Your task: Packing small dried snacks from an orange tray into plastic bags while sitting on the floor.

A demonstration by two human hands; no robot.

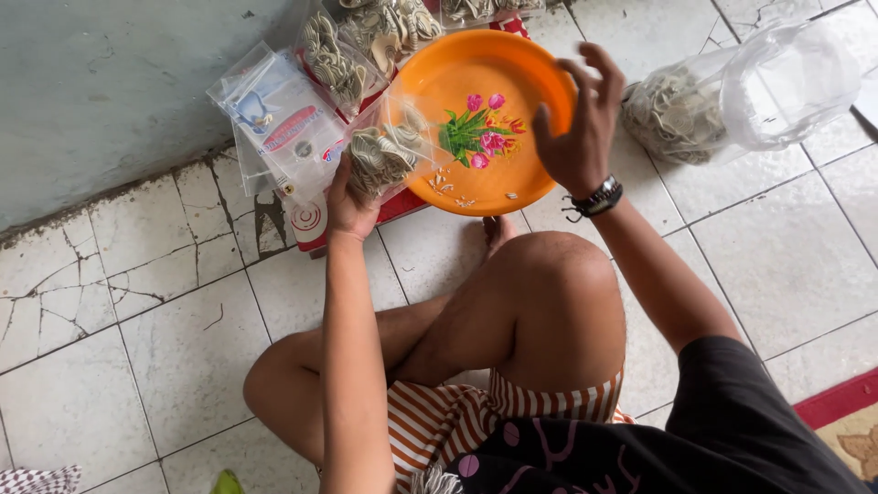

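Your left hand point(352, 203) grips filled clear packet point(382, 155) at orange plate point(512, 82) left rim; right hand point(576, 119) open, fingers spread over right rim. Support packet from beneath, steady plate.

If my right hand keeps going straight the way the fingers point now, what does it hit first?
Most likely the orange plate. The right hand hangs open just off its right rim, fingers curled toward the flowered face, so the rim comes first. Depth is hard to judge; the fingertips may already be touching it.
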